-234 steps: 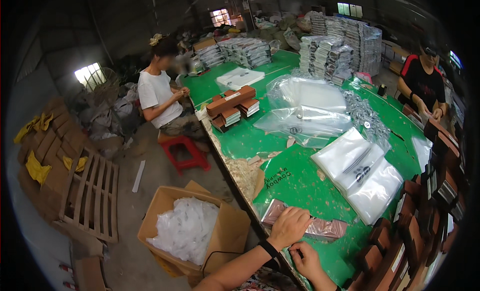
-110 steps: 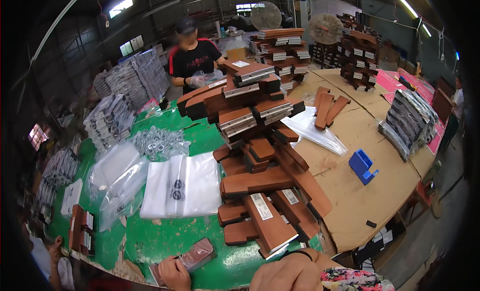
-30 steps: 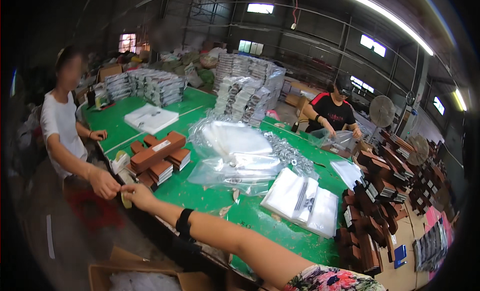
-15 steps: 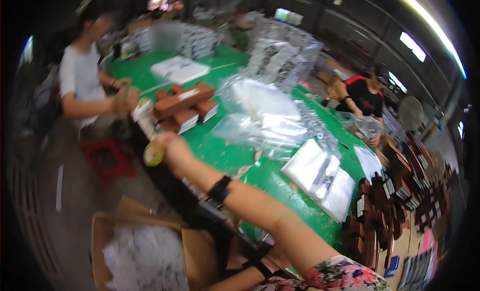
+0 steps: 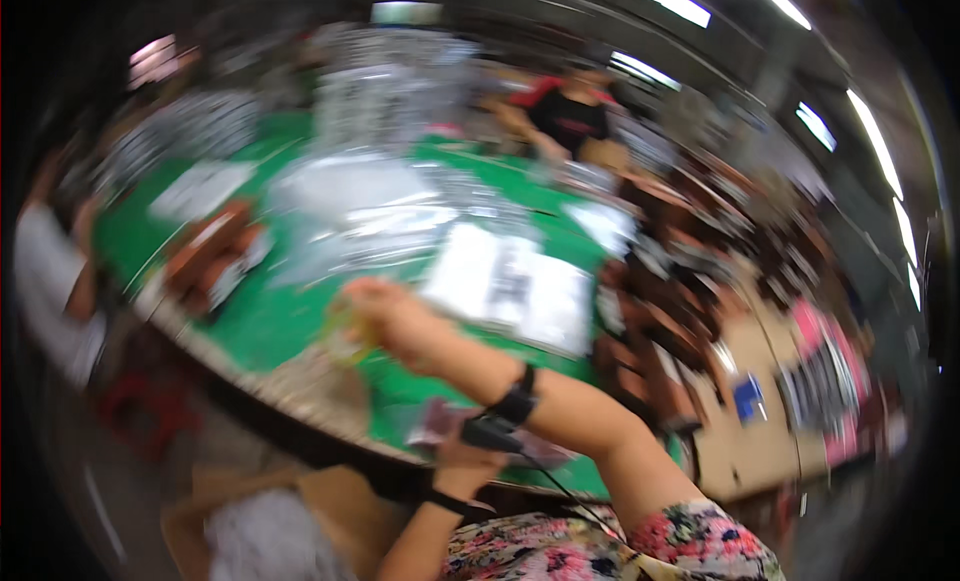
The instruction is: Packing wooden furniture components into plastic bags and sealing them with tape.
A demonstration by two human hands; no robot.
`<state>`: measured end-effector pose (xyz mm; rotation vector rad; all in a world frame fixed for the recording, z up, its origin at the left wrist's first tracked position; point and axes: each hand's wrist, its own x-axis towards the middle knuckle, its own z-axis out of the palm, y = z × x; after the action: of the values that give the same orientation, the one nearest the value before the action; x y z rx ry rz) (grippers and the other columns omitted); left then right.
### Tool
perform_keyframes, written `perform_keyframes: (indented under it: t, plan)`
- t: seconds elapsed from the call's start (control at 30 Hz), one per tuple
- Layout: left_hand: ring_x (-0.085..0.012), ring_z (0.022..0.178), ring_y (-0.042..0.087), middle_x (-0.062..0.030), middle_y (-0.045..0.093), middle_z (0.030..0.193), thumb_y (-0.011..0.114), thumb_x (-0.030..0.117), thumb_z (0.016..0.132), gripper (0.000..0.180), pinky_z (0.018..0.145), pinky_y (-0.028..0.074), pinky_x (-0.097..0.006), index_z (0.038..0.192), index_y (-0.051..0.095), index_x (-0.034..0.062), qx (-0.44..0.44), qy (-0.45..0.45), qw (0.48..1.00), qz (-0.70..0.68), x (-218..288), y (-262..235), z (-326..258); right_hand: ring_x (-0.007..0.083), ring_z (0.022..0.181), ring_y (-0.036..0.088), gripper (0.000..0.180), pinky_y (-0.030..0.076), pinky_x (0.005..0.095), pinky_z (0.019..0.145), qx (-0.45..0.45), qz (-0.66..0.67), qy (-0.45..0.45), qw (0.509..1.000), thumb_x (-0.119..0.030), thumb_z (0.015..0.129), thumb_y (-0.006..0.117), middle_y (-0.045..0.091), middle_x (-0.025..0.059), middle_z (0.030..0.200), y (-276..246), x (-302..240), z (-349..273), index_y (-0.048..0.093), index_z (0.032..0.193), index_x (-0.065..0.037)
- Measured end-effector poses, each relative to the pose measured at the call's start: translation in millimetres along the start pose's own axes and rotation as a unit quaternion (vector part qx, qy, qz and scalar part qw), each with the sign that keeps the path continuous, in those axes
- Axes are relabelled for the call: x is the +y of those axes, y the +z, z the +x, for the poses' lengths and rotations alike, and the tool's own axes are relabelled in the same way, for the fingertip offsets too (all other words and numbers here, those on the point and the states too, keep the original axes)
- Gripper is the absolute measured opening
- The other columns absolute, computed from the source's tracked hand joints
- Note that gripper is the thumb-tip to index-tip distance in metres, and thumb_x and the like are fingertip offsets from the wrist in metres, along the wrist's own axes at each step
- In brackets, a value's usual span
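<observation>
The picture is heavily blurred. My right hand point(image 5: 395, 321) reaches out from a floral sleeve over the near edge of the green table point(image 5: 260, 321), with a black band on its wrist. Its fingers are closed on a small yellowish roll point(image 5: 345, 333). My left hand point(image 5: 468, 463) comes up from below, also with a dark wristband. It sits at the table's edge right by a pinkish flat packet point(image 5: 435, 426). The right wrist partly hides it, so its grip is unclear.
Clear plastic bags point(image 5: 370, 211) and white flat packs point(image 5: 510, 286) cover the table's middle. Brown boxes point(image 5: 205, 256) lie at the left and more point(image 5: 680, 291) at the right. A person in white point(image 5: 55, 291) sits left, another in black point(image 5: 570, 121) beyond. A cardboard box point(image 5: 255, 526) stands on the floor.
My right hand has drawn back from the person in white, carrying the yellowish roll in over the table. The view has swung right and blurred.
</observation>
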<state>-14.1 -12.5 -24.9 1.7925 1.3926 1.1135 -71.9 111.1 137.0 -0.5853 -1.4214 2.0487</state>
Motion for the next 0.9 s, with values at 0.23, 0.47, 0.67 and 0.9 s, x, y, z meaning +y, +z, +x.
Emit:
perform_keyframes:
  t: [0.23, 0.47, 0.67, 0.9]
  plan:
    - [-0.0412, 0.091, 0.059, -0.019, 0.062, 0.096, 0.068, 0.018, 0.078, 0.028, 0.08, 0.045, -0.053, 0.102, 0.063, 0.0051, 0.14, 0.163, 0.923, 0.32, 2.3, -14.8, 0.8, 0.0149, 0.058, 0.06, 0.009, 0.049, 0.0301, 0.051, 0.032, -0.284, -0.282, 0.916, -0.01, 0.096, 0.056, 0.06, 0.006, 0.079, -56.2, 24.1, -133.4, 0.056, 0.097, -0.001]
    - [-0.0359, 0.094, 0.059, -0.0146, 0.064, 0.096, 0.061, 0.012, 0.088, 0.019, 0.084, 0.044, -0.048, 0.105, 0.062, 0.0043, 0.107, 0.148, 0.951, 0.251, 21.9, -19.7, -1.3, 0.0127, 0.06, 0.061, 0.011, 0.049, 0.0275, 0.054, 0.169, -0.158, -0.147, 0.962, -0.011, 0.098, 0.055, 0.062, 0.0075, 0.09, -99.4, 41.8, -274.9, 0.058, 0.1, -0.001]
    - [-0.0356, 0.091, 0.059, -0.0146, 0.064, 0.093, 0.059, 0.015, 0.091, 0.015, 0.083, 0.044, -0.046, 0.099, 0.062, 0.0042, 0.102, 0.155, 0.941, 0.284, 18.0, -22.4, 1.8, 0.01, 0.072, 0.06, 0.009, 0.051, 0.026, 0.06, 0.16, -0.113, -0.12, 0.973, -0.009, 0.1, 0.053, 0.058, 0.0044, 0.089, -113.8, 62.2, -316.2, 0.057, 0.102, -0.001]
    - [-0.0307, 0.09, 0.059, -0.0132, 0.063, 0.094, 0.058, 0.016, 0.094, 0.014, 0.082, 0.045, -0.04, 0.097, 0.063, 0.0036, 0.102, 0.139, 0.943, 0.286, 11.6, -23.4, 4.1, 0.0143, 0.064, 0.059, 0.008, 0.051, 0.03, 0.058, 0.127, -0.156, -0.195, 0.96, -0.008, 0.097, 0.054, 0.057, 0.0075, 0.092, -125.9, 74.7, -340.2, 0.058, 0.098, 0.0]
